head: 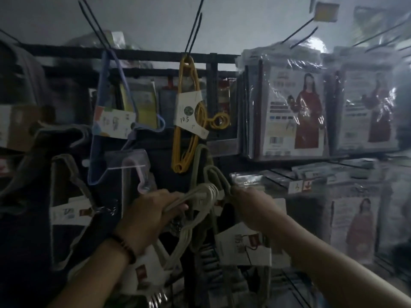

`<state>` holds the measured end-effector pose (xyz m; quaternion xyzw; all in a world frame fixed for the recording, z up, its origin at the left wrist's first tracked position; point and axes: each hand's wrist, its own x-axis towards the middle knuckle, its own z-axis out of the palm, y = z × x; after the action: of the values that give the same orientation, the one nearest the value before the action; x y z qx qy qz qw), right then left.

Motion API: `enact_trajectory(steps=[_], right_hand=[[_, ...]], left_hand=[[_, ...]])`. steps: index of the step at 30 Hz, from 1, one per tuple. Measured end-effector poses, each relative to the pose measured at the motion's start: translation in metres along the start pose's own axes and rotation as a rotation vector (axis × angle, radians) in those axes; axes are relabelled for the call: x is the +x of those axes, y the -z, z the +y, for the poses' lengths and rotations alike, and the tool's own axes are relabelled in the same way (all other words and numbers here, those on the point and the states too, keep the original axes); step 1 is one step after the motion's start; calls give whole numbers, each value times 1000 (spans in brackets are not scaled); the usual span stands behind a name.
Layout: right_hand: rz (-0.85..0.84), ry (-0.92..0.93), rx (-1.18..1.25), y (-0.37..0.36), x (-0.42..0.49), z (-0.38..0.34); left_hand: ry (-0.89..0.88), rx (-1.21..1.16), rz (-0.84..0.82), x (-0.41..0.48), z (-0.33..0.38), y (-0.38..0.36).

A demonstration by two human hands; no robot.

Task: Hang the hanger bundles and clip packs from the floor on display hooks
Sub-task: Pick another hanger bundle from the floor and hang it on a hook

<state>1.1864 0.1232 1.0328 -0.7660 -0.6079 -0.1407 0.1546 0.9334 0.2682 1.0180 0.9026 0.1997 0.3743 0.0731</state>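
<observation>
My left hand (pixel 148 215) grips a pale hanger bundle (pixel 200 196) by its hooks, in front of the dark display rack. Its body and white label hang down below my wrist. My right hand (pixel 250 207) grips a grey-green hanger bundle (pixel 213 176) at its hook end, right beside the pale one; its white card label (pixel 243 247) hangs under my wrist. Above them a yellow hanger bundle (pixel 185 121) with a label hangs on a long black display hook (pixel 195 30). A blue hanger bundle (pixel 106 134) hangs on the hook to the left.
Bagged garment packs (pixel 293 107) with a red dress picture fill the hooks at the right, more of them below. A grey hanger bundle (pixel 66 196) hangs at the lower left. Several bare black hooks (pixel 300 33) jut out overhead. The scene is dim.
</observation>
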Motion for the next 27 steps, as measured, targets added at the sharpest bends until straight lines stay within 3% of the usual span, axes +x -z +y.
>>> enact_trajectory(steps=[5,14,27], right_hand=[[176,-16,5,-11,19,15],[397,56,28,-15,24,23],[202,-78,47,-44,103,7]], left_hand=[[-21,-91,-32,17,18,-15],[-134,-27,-8,34,14,-37],[-73,-16,62,31,6,-36]])
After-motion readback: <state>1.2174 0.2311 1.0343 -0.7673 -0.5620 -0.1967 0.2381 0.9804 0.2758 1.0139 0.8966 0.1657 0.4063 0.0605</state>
